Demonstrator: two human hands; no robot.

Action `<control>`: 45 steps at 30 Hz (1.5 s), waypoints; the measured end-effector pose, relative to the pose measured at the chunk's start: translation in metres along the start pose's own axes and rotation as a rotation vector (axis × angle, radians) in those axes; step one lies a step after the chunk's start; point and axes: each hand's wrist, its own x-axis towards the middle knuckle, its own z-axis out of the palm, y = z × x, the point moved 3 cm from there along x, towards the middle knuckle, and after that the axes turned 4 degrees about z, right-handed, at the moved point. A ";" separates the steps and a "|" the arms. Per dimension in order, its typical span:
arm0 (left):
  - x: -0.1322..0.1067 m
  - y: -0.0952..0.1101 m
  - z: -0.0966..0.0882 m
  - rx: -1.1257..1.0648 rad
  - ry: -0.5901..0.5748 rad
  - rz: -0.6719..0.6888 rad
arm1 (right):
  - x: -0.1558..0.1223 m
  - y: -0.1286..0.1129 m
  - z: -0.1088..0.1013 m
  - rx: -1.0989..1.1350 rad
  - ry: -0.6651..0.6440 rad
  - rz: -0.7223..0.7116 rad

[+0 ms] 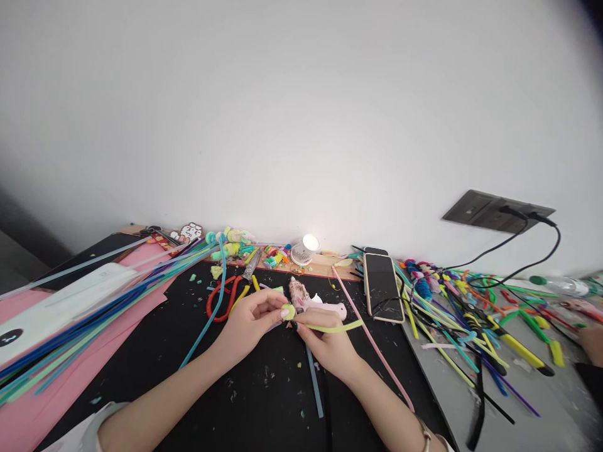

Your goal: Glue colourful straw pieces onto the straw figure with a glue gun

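Note:
Over the middle of the black work surface [188, 411], my left hand [252, 320] pinches a small coiled end of a yellow-green pipe cleaner [346, 327]. My right hand [330, 345] is closed on the same pipe cleaner beside the coil, its straight tail sticking out to the right. The fingertips of both hands nearly meet. Just behind them lies a pale pink glue gun [335, 309] with a stained front end, partly hidden by my right hand. Red-handled scissors [211, 306] rest to the left. A blue-grey pipe cleaner [315, 383] lies below my hands.
A lit white paper cup [306, 249] stands near the wall, with colourful scraps around it. At right are a phone [384, 285], many loose pipe cleaners, a yellow-black cutter [522, 351] and another person's hand [592, 344]. Pink paper [136, 333] and pipe cleaner bundles lie left.

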 end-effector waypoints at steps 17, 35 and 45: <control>0.001 0.000 0.001 -0.012 0.007 -0.008 | -0.002 0.002 0.001 0.009 0.000 0.024; -0.002 0.001 0.006 -0.051 -0.123 -0.041 | -0.003 0.006 -0.004 0.090 0.108 0.260; -0.003 0.000 0.005 0.095 -0.155 0.021 | -0.001 0.004 -0.007 0.058 0.134 0.284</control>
